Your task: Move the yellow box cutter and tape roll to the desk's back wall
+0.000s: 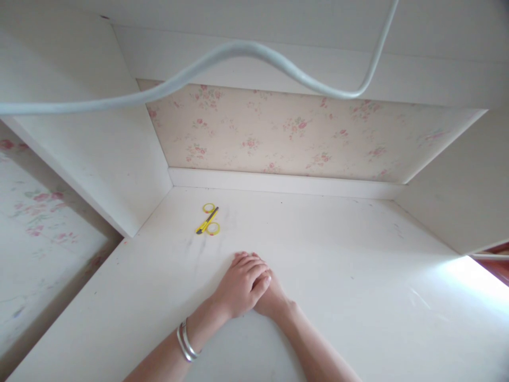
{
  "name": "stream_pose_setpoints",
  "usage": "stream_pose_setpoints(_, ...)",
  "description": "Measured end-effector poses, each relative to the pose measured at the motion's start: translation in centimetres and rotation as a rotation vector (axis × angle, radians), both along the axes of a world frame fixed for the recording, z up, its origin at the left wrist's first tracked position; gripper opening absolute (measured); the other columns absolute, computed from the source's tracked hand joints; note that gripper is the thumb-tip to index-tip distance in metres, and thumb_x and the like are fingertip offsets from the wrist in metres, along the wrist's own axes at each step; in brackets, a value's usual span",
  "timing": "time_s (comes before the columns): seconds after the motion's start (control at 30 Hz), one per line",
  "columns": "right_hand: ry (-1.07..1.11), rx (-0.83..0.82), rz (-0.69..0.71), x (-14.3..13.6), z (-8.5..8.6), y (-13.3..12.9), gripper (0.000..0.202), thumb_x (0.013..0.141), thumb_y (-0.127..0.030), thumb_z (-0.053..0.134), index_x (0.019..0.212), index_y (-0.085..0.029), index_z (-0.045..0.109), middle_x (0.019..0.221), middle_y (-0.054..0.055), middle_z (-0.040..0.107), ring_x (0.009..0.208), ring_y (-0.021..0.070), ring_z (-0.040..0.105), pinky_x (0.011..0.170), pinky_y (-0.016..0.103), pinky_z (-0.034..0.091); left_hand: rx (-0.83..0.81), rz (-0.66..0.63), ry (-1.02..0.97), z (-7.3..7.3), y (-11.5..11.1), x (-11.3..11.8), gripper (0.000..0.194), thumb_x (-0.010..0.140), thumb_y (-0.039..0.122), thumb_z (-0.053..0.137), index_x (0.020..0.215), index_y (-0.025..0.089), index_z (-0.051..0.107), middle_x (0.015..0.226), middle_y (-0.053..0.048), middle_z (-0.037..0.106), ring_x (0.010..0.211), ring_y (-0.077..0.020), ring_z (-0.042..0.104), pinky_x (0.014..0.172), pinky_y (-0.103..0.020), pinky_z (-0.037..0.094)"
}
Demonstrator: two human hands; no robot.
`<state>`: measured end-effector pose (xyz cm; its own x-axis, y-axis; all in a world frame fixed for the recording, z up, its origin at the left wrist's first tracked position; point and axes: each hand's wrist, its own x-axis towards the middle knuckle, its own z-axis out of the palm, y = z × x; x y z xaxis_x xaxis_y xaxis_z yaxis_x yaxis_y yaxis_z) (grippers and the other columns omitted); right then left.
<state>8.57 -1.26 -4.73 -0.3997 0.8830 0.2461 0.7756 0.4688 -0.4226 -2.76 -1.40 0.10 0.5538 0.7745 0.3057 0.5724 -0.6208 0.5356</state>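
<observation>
My left hand (239, 285), with two silver bangles (186, 342) at its wrist, lies over my right hand (267, 300) on the white desktop (342, 297). Its fingers are stretched out across the right hand and its thumb stands apart. Most of the right hand's fingers are hidden underneath. Beyond the hands, to the left, lies a yellow and black box cutter (207, 220), slanting between two yellow rings that look like tape rolls, one behind (209, 208) and one in front (213, 228). Neither hand touches them.
White side panels (131, 175) (457, 185) enclose the desk. Floral wallpaper (258, 127) covers the back above a white strip. A pale cable (246, 49) crosses the upper view, close to the camera. Bright light falls on the right edge, near something red.
</observation>
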Motion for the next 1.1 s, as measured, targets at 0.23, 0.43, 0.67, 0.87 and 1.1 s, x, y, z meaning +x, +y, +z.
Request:
stream_pose_setpoints(0.23,0.005,-0.001,0.015,-0.2,0.3,-0.1,0.046,0.087,-0.033,0.053,0.133,-0.036,0.046,0.128,-0.003,0.056,0.127,0.0236,0.041,0.114,0.034,0.023,0.008,0.001,0.002,-0.1,0.0,0.0,0.027,0.093,0.03,0.042,0.111,0.023,0.06,0.112,-0.003,0.065,0.112,-0.0187,0.052,0.109,-0.041,0.028)
stream_pose_setpoints(0.43,-0.112,-0.018,0.037,0.0,-1.0,-0.5,0.054,0.091,-0.021,0.044,0.143,-0.026,0.032,0.144,0.004,0.039,0.132,0.0267,0.036,0.114,0.041,0.02,0.005,0.0,-0.001,-0.1,0.0,0.0,0.026,0.092,0.029,0.043,0.111,0.023,0.06,0.112,-0.003,0.065,0.111,-0.0192,0.053,0.108,-0.042,0.028)
stream_pose_setpoints(0.67,-0.112,0.197,0.011,-0.3,-2.1,-0.4,0.048,0.088,-0.028,0.048,0.136,-0.031,0.043,0.133,0.001,0.052,0.123,0.0211,0.047,0.109,0.032,0.029,0.007,-0.001,-0.003,0.0,0.0,0.0,0.026,0.092,0.029,0.043,0.111,0.023,0.06,0.112,-0.003,0.065,0.111,-0.0194,0.053,0.108,-0.042,0.028)
stream_pose_setpoints(0.87,0.04,0.691,-0.757,-1.8,-3.9,-0.2,0.034,0.092,-0.043,0.039,0.096,-0.029,0.07,0.09,0.0,0.071,0.091,0.0169,0.065,0.086,0.03,0.048,0.025,0.005,-0.013,-0.1,0.0,0.0,0.027,0.092,0.029,0.042,0.111,0.023,0.061,0.11,-0.004,0.066,0.109,-0.0197,0.054,0.108,-0.043,0.029)
stream_pose_setpoints(1.1,-0.146,0.19,-0.044,-0.1,-3.0,-0.3,0.046,0.086,-0.026,0.05,0.132,-0.03,0.049,0.129,0.003,0.056,0.119,0.0224,0.05,0.107,0.032,0.032,0.019,0.009,0.003,0.0,0.0,-0.1,0.026,0.092,0.029,0.044,0.11,0.024,0.061,0.11,-0.002,0.066,0.11,-0.0186,0.054,0.108,-0.041,0.029)
